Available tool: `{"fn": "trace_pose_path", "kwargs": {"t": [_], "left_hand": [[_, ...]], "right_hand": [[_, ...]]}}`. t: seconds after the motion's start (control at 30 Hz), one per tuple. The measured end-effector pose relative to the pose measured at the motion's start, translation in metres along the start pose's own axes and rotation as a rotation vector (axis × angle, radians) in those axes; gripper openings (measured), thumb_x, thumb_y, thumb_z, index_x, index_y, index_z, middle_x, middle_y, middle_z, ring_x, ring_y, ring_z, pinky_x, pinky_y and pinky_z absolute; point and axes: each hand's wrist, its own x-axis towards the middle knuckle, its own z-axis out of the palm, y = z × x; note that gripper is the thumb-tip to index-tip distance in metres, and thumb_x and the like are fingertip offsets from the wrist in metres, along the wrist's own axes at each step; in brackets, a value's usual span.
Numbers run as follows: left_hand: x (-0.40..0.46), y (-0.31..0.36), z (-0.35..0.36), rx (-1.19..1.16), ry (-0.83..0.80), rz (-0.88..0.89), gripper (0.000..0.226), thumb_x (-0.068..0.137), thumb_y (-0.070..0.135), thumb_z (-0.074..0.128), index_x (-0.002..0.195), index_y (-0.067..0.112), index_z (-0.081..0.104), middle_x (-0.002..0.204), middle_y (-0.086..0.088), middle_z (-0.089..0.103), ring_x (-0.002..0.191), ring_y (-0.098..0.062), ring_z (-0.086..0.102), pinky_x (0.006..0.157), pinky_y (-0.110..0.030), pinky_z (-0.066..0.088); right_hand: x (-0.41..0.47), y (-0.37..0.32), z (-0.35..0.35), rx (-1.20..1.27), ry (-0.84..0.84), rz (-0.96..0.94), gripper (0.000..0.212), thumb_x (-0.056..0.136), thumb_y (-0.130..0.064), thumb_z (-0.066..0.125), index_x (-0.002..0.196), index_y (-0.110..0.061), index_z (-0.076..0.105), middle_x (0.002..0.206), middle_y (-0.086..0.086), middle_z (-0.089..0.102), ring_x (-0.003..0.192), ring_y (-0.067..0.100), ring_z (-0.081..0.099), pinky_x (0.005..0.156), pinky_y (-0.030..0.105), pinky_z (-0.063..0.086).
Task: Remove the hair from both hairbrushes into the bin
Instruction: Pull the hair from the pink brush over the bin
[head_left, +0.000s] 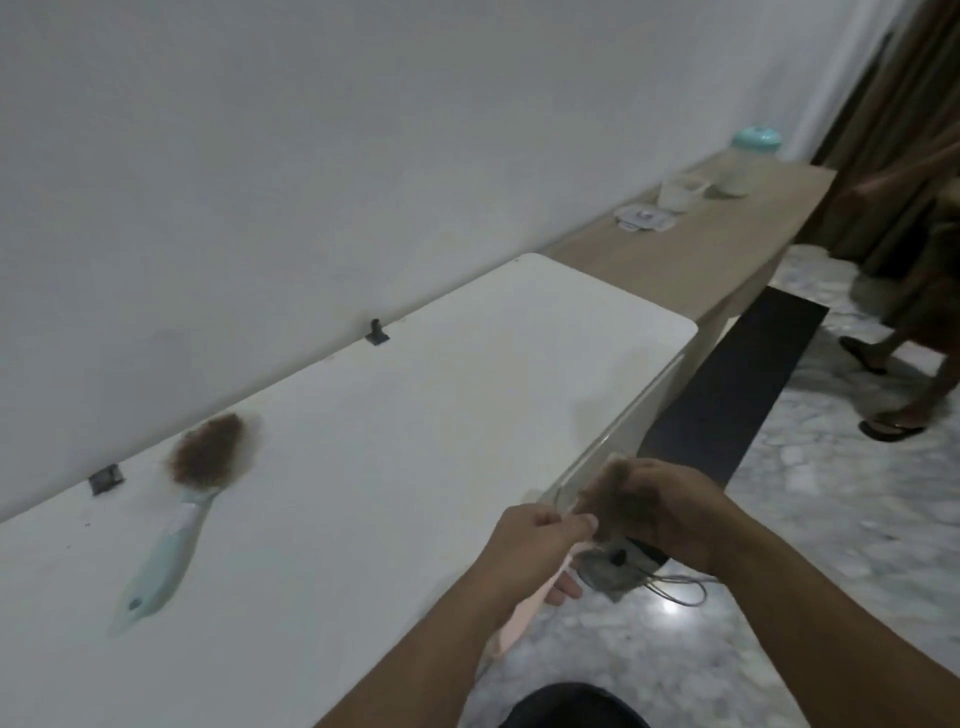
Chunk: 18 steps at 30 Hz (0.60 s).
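Head view: left hand (540, 535) grips pink brush (519, 618) by handle, just off white table's (415, 415) front edge. Right hand (670, 512) pinches brown hair wad (605, 512) at brush head. Best: hold brush firm, peel wad off in one mat. Bin not seen. 2nd brush (176, 519), mint handle, lies near table's back edge w/ hair (208, 449), thick, reddish-brown.

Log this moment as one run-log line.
left hand: holds pink hairbrush | right hand: pinches hair clump | teal hairbrush: on white table, hair-filled | bin: unseen
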Motion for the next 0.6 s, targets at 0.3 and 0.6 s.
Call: {"fn": "trace_pose_path", "kwargs": {"t": [0.3,0.6], "left_hand": [[0.027,-0.047,0.060,0.149,0.012,-0.041,0.020,0.079,0.035,0.063,0.074,0.016,0.060,0.068,-0.008,0.065,0.044,-0.019,0.057,0.040,-0.021,0.038],[0.075,-0.136,0.080,0.211,0.031,-0.161,0.028,0.068,0.035,0.056,0.075,0.008,0.062,0.058,-0.008,0.063,0.039,-0.022,0.056,0.042,-0.022,0.038]], "right_hand": [[-0.006,0.062,-0.064,-0.045,0.089,0.051,0.023,0.091,-0.010,0.054,0.104,0.002,0.069,0.103,0.026,0.069,0.100,0.041,0.066,0.088,0.050,0.055],[0.030,0.152,-0.082,-0.031,0.115,0.117,0.019,0.088,-0.006,0.059,0.104,-0.001,0.067,0.104,0.022,0.070,0.094,0.031,0.068,0.078,0.041,0.058]]}}
